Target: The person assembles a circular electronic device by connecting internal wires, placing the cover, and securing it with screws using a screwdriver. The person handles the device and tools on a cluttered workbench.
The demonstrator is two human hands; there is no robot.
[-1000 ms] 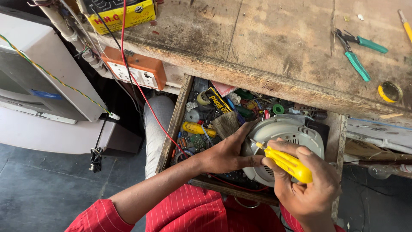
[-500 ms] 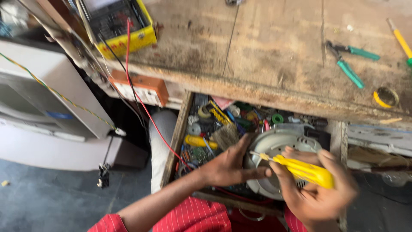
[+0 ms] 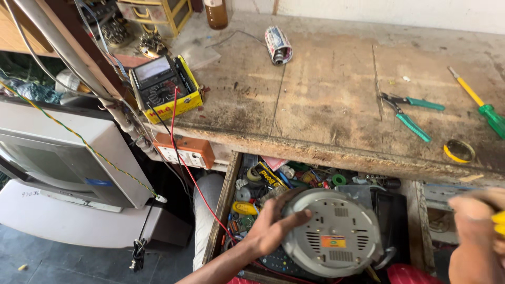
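My left hand (image 3: 271, 227) grips the left rim of a round grey appliance (image 3: 332, 239), held underside up over an open wooden drawer (image 3: 221, 210) full of small parts. The appliance shows vent slots and a small orange label. My right hand (image 3: 476, 236) is at the right edge, blurred, closed around a yellow-handled tool (image 3: 498, 222) and apart from the appliance. Only a bit of the yellow handle shows.
A worn wooden bench (image 3: 326, 94) holds a yellow-cased multimeter (image 3: 164, 87), green-handled pliers (image 3: 409, 112), a yellow and green screwdriver (image 3: 477, 108), a yellow tape roll (image 3: 458, 151), a small can (image 3: 278, 45) and a brown bottle (image 3: 216, 13). A grey box-shaped appliance (image 3: 63, 158) stands left; red wire (image 3: 189, 168) hangs down.
The view has tilted up to show more of the bench. My right hand with the yellow tool has pulled away to the right, off the round appliance. My left hand still holds it.
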